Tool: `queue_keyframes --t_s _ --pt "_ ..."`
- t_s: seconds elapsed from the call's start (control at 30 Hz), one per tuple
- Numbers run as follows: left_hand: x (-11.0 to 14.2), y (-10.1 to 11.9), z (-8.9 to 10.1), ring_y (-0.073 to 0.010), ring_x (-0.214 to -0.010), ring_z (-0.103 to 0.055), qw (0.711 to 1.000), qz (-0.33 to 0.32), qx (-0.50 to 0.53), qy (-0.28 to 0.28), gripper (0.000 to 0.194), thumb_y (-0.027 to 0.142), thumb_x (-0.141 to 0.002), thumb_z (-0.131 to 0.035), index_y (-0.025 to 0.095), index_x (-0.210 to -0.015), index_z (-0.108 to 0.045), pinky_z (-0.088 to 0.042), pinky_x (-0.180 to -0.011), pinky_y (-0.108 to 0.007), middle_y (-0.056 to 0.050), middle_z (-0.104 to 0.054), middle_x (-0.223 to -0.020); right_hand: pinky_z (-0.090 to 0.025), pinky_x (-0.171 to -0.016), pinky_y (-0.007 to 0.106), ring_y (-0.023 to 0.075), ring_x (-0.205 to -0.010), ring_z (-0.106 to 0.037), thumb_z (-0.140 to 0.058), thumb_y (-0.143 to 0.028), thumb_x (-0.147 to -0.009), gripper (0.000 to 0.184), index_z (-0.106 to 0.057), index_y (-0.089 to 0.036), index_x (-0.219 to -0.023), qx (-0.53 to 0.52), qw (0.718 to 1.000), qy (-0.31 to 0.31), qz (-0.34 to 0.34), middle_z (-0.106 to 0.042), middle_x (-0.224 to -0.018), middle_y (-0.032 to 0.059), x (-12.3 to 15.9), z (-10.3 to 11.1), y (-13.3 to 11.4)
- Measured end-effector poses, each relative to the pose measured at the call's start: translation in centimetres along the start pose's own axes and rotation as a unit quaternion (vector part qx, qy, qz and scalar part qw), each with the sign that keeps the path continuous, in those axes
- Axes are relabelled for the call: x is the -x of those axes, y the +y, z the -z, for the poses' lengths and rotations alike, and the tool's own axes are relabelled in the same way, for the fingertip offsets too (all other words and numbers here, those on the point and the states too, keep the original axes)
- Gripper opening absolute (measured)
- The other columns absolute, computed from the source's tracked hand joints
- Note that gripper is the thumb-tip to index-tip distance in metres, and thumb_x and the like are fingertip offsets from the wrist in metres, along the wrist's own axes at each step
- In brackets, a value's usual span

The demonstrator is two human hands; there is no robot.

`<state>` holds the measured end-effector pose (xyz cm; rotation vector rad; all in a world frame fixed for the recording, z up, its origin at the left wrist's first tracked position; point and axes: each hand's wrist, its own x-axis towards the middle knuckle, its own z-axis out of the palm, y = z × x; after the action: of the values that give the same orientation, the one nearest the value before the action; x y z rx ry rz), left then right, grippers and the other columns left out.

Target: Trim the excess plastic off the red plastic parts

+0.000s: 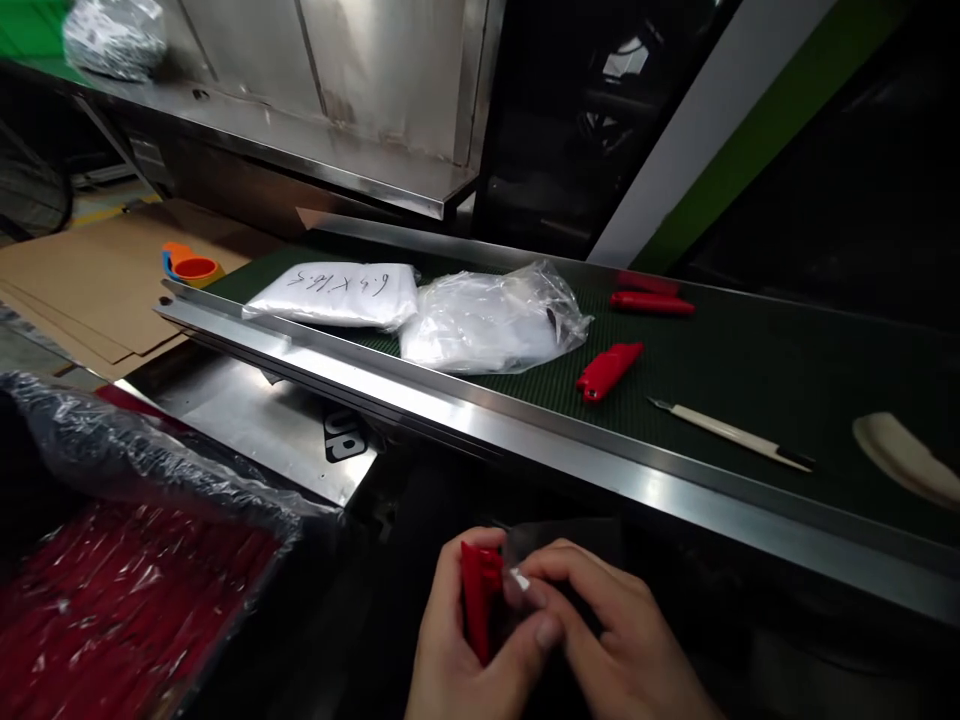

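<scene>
My left hand [472, 640] is closed around a small red plastic part [476, 600], held upright near the bottom middle of the view. Close beside it, my right hand [615, 630] pinches a clear plastic bag [521, 585] between thumb and forefinger. The bag touches or lies right against the red part; how far it covers the part I cannot tell. Beyond my hands, on the dark green belt [750, 370], lie a red part [610, 372] and another red part [652, 302] by the far rail.
On the belt lie a white packet with handwriting [334, 293], a clear bag stack [491, 318] and a thin knife [735, 432]. A metal rail [525, 425] edges it. At lower left stands a plastic-lined box of red pieces [142, 600]. A tape dispenser [191, 265] rests on cardboard [90, 285].
</scene>
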<state>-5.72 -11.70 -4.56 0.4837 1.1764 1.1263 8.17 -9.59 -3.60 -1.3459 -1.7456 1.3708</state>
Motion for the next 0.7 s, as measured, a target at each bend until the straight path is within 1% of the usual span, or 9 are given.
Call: queue_keyframes --t_s 0.1,0.2,0.33,0.37,0.43,0.5,0.53,0.6,0.7 --pt "-0.3 -1.5 0.0 -0.0075 -0.058 -0.046 0.999 0.015 -0.045 -0.006 0.043 0.033 -0.082 -0.072 0.021 -0.115 -0.046 -0.040 -0.060 -0.023 0.003 -0.055 -0.081 -0.052 -0.071 0.016 0.0095 -0.079 -0.065 -0.050 -0.037 -0.097 0.017 -0.062 -0.025 -0.093 0.011 0.997 0.067 -0.034 -0.065 -0.086 -0.0027 1.1 0.2 2.0" --pt "-0.5 -1.9 -0.8 -0.0066 -0.054 -0.043 0.998 0.021 -0.057 0.000 0.041 0.028 -0.085 -0.066 0.023 -0.118 -0.042 -0.034 -0.051 -0.023 0.002 -0.055 -0.088 -0.054 -0.069 0.014 0.0092 -0.078 -0.065 -0.053 -0.036 -0.095 0.012 -0.061 -0.026 -0.095 0.065 0.985 0.158 -0.013 -0.064 -0.089 -0.0022 2.2 0.9 3.3" --pt "-0.5 -2.1 -1.6 -0.0148 -0.069 -0.055 0.984 -0.048 -0.170 0.007 0.039 0.024 -0.085 -0.063 0.023 -0.120 -0.047 -0.043 -0.066 -0.027 0.001 -0.059 -0.084 -0.054 -0.071 0.013 0.0077 -0.080 -0.064 -0.055 -0.030 -0.093 0.018 -0.056 -0.028 -0.111 0.094 0.964 0.244 0.053 -0.060 -0.096 -0.0015 3.0 1.8 3.5" --pt "-0.4 -2.2 -1.7 -0.0173 -0.073 -0.058 0.973 -0.080 -0.215 -0.001 0.042 0.022 -0.083 -0.064 0.024 -0.122 -0.049 -0.045 -0.071 -0.029 0.000 -0.062 -0.084 -0.054 -0.070 0.013 0.0075 -0.078 -0.064 -0.058 -0.030 -0.091 0.023 -0.054 -0.029 -0.114 0.105 0.966 0.228 0.069 -0.060 -0.093 -0.0023 3.0 2.0 3.2" --pt "-0.1 -2.7 -1.5 -0.0215 -0.079 -0.062 0.947 -0.141 -0.289 -0.026 0.047 0.019 -0.081 -0.067 0.025 -0.126 -0.055 -0.045 -0.078 -0.033 -0.004 -0.068 -0.090 -0.054 -0.063 0.012 0.0071 -0.070 -0.064 -0.061 -0.030 -0.089 0.025 -0.055 -0.029 -0.113 0.113 0.981 0.139 0.069 -0.062 -0.085 -0.0051 2.9 2.5 2.4" --pt "0.1 -3.0 -1.2 -0.0243 -0.081 -0.063 0.925 -0.180 -0.332 -0.048 0.047 0.021 -0.083 -0.066 0.026 -0.129 -0.057 -0.045 -0.078 -0.035 -0.007 -0.070 -0.094 -0.053 -0.061 0.011 0.0064 -0.066 -0.064 -0.059 -0.030 -0.091 0.011 -0.059 -0.028 -0.101 0.097 0.994 0.045 0.040 -0.065 -0.079 -0.0070 2.9 2.8 1.6" --pt "0.1 -3.1 -1.1 -0.0249 -0.082 -0.063 0.913 -0.187 -0.357 -0.060 0.048 0.022 -0.084 -0.065 0.026 -0.131 -0.056 -0.044 -0.078 -0.036 -0.008 -0.070 -0.094 -0.053 -0.061 0.012 0.0063 -0.066 -0.064 -0.056 -0.030 -0.092 0.006 -0.060 -0.027 -0.094 0.085 0.995 0.036 0.039 -0.065 -0.078 -0.0071 3.1 3.0 1.4" --pt "-0.1 -2.9 -0.9 -0.0234 -0.083 -0.062 0.901 -0.172 -0.391 -0.073 0.054 0.018 -0.083 -0.064 0.027 -0.135 -0.052 -0.043 -0.079 -0.035 -0.007 -0.067 -0.097 -0.053 -0.063 0.012 0.0066 -0.067 -0.065 -0.053 -0.029 -0.094 0.011 -0.061 -0.026 -0.088 0.087 0.987 0.100 0.088 -0.066 -0.077 -0.0067 3.9 3.3 1.3" --pt "-1.1 -2.0 -0.6 -0.0178 -0.078 -0.057 0.934 -0.113 -0.334 -0.055 0.055 0.012 -0.080 -0.063 0.024 -0.131 -0.047 -0.042 -0.078 -0.031 -0.001 -0.061 -0.090 -0.051 -0.055 0.012 0.0076 -0.062 -0.066 -0.061 -0.027 -0.089 0.004 -0.062 -0.026 -0.093 0.161 0.930 0.304 0.131 -0.068 -0.078 -0.0053 5.9 3.7 1.6"
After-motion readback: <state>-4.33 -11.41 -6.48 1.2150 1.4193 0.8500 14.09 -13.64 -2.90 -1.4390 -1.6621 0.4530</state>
